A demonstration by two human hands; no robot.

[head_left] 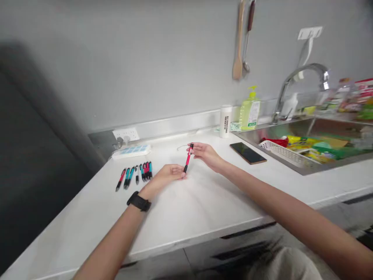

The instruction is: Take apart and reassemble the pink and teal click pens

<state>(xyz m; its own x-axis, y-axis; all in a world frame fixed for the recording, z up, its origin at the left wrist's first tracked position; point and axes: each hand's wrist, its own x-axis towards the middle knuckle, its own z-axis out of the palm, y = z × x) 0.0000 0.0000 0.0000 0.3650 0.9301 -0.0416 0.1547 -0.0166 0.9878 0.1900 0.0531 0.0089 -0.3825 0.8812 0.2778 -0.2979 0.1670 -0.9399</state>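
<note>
Above the white countertop [186, 210] I hold a red and black pen [188, 157] between both hands, tilted with its upper end leaning right. My left hand [169, 174] pinches the black lower end. At the upper end, the fingers of my right hand [206, 154] are closed round the pen. To the left of my left hand lies a row of several pens [136, 175], red, teal and one whitish, all with dark grips. A black watch [139, 201] is on my left wrist.
A dark phone [247, 153] lies right of my hands, near a metal sink [303, 170] holding a white basket [285, 153] and colourful packets. Behind stand a white canister [225, 121] and a yellow-green pump bottle [250, 111]. A white power strip [131, 152] sits at the back left.
</note>
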